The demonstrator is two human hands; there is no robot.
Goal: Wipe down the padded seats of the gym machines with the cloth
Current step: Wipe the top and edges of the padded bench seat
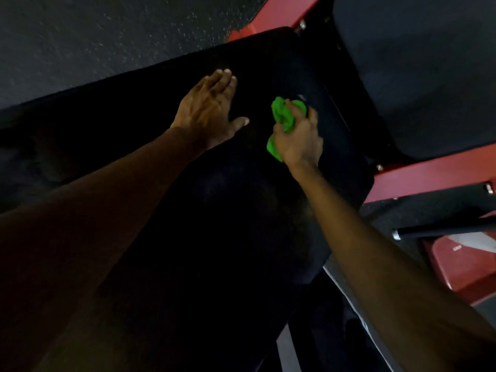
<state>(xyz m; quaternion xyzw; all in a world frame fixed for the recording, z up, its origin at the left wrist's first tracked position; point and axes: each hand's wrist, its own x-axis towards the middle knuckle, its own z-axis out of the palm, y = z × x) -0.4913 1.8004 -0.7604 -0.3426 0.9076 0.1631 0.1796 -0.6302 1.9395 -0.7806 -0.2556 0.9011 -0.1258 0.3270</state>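
A long black padded seat (166, 200) fills the middle of the view, running from lower left toward the upper right. My left hand (209, 111) rests flat on its upper part, fingers straight and together, thumb out to the right. Just to the right, my right hand (299, 138) grips a bunched bright green cloth (281, 116) and holds it down against the pad near its right edge. Part of the cloth sticks out below the hand's left side.
A second dark pad (418, 68) lies at the upper right, on a red metal frame (429, 173). More red frame parts (461, 267) and a black bar (445, 229) stand at the right. Dark speckled floor (94, 36) lies at the upper left.
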